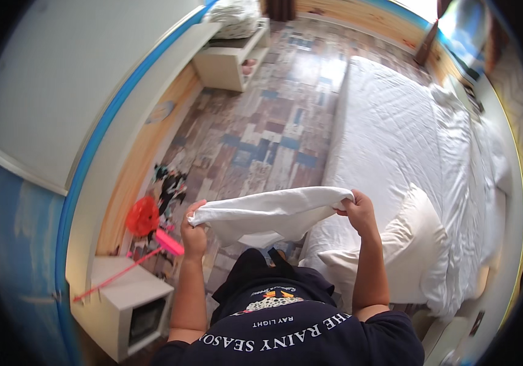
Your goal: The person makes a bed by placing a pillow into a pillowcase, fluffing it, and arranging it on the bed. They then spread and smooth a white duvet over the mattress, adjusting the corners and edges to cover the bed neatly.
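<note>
A white cloth [270,208], perhaps a pillowcase, is stretched between my two hands above the floor, sagging in the middle. My left hand [194,231] grips its left corner. The right end of the cloth is held in my right hand [357,211], beside the bed. Close to my right forearm, a pillow in a cream-white cover [410,228] leans on the near end of the bed. Rumpled white bedding [456,137] lies along the right side of the mattress, which has a white sheet [385,123] over it.
To the left stand a pink-handled broom [122,273], a red bag-like item [142,216] and a white cabinet [126,286]. Dark mixed items [170,187] lie by the wall. A white shelf unit [218,68] with bundled bedding [234,18] stands farther off on the patchwork-patterned floor [266,132].
</note>
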Demonstrator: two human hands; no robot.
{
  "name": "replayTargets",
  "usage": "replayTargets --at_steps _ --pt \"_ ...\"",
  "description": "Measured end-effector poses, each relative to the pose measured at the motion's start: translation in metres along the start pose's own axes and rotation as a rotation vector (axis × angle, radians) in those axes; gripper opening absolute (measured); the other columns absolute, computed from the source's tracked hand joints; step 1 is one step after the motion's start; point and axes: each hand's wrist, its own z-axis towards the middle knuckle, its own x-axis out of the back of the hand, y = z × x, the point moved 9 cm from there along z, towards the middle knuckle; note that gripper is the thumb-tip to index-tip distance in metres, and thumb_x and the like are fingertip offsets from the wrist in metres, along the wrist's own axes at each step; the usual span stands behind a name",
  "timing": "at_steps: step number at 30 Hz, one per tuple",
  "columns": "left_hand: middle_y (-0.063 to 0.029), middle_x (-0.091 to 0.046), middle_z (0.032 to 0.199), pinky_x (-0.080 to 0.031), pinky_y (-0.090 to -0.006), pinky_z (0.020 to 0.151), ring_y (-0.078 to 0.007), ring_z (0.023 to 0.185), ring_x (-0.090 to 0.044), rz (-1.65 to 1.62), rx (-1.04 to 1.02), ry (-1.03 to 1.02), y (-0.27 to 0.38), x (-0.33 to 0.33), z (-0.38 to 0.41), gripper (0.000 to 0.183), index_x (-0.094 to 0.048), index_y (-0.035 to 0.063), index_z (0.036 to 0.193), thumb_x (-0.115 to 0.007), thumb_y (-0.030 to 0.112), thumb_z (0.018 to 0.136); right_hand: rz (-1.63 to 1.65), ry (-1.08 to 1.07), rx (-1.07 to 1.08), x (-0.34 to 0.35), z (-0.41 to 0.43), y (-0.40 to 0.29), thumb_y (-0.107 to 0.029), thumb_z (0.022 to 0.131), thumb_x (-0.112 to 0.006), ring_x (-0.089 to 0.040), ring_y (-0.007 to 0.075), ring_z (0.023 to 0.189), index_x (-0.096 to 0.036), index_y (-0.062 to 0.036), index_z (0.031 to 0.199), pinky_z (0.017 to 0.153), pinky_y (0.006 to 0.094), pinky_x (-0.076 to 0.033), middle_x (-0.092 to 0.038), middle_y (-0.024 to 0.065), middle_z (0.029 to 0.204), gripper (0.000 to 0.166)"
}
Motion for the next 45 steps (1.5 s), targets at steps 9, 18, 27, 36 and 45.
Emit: replayTargets --at_steps 9,18,27,36,45 --pt "-0.0127 -0.056 0.114 -0.037 -0.0324 0.096 -0.0203 0.107 -0.051 -0.110 -0.293 -0.345 0.066 -0.191 0.175 0.027 -0.056 -0.0009 0.108 -0.043 -0.004 0.085 0.191 0.406 0.121 0.098 0.013 -0.049 -0.004 0.086 -0.052 -0.059 0.0130 0.064 -0.056 0.0009 0.079 0.056 0.0275 -0.053 -0.059 0.0068 0.075 0.009" --pt "-0.0115 -0.057 0.113 -0.037 -0.0315 0.096 -0.0220 0.107 -0.052 -0.192 -0.569 -0.797 0.136 -0.446 0.307 0.032 -0.059 0.0026 0.104 -0.039 -0.007 0.081 0.048 1.227 0.364 0.190 0.032 -0.117 -0.010 0.086 -0.054 -0.044 0.0044 0.055 -0.053 -0.0051 0.074 0.046 0.0218 -0.040 -0.047 -0.0037 0.064 0.013" --pt "-0.0119 -0.057 0.113 -0.037 -0.0302 0.096 -0.0212 0.108 -0.051 -0.468 -0.421 -1.132 0.150 -0.683 0.322 0.037 -0.058 0.0009 0.103 -0.035 -0.013 0.077 -0.044 1.582 0.348 0.269 0.048 -0.112 -0.010 0.087 -0.051 -0.054 0.0102 0.067 -0.057 0.0017 0.087 0.062 0.0264 -0.051 -0.056 0.0026 0.077 0.013" --pt "-0.0094 -0.060 0.109 -0.040 -0.0271 0.091 -0.0168 0.102 -0.054 -0.347 -0.339 -1.331 0.128 -0.914 0.307 0.034 -0.060 0.0012 0.100 -0.040 -0.012 0.076 -0.078 1.684 0.183 0.418 0.126 -0.076 -0.010 0.087 -0.052 -0.060 0.0145 0.071 -0.056 0.0078 0.089 0.066 0.0265 -0.052 -0.059 0.0064 0.081 0.018" --pt "-0.0057 -0.061 0.104 -0.042 -0.0242 0.084 -0.0130 0.094 -0.055 -0.177 -0.290 -1.455 0.080 -1.057 0.290 0.030 -0.061 0.0032 0.100 -0.043 -0.008 0.079 0.052 1.761 -0.008 0.506 0.177 -0.023 -0.008 0.084 -0.052 -0.052 0.0105 0.062 -0.051 0.0055 0.075 0.064 0.0291 -0.054 -0.055 0.0064 0.069 0.017"
